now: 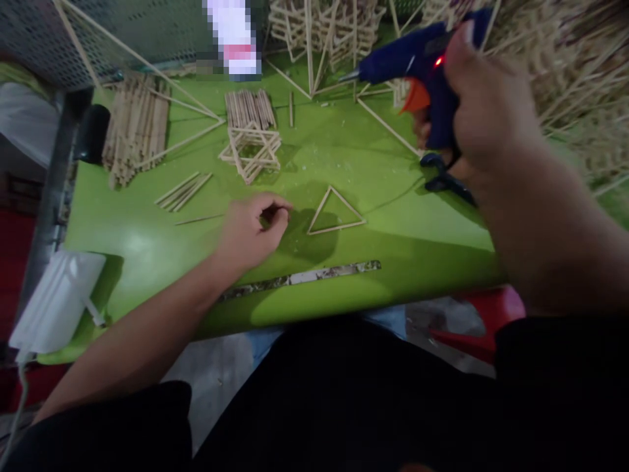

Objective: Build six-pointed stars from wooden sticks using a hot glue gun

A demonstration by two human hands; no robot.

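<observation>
My right hand [491,98] is wrapped round the handle of a blue glue gun [407,59] with an orange trigger and a lit red light. The gun is raised at the upper right, its nozzle pointing left. Thumb and fingers of my left hand [258,226] are pinched together over the table; whatever they hold, if anything, is too small to make out. Just right of that hand lies a triangle of thin sticks [338,228]. A thin stick [196,219] reaches out to the left of the hand, and whether it is touched is hidden.
Behind my left hand are loose sticks [184,191], a stack of star-shaped stick frames [250,154] and short sticks [249,109]. A bundle of thicker sticks [135,128] lies farther left. A white power strip [56,301] and a flat metal strip [304,278] rest near the front edge.
</observation>
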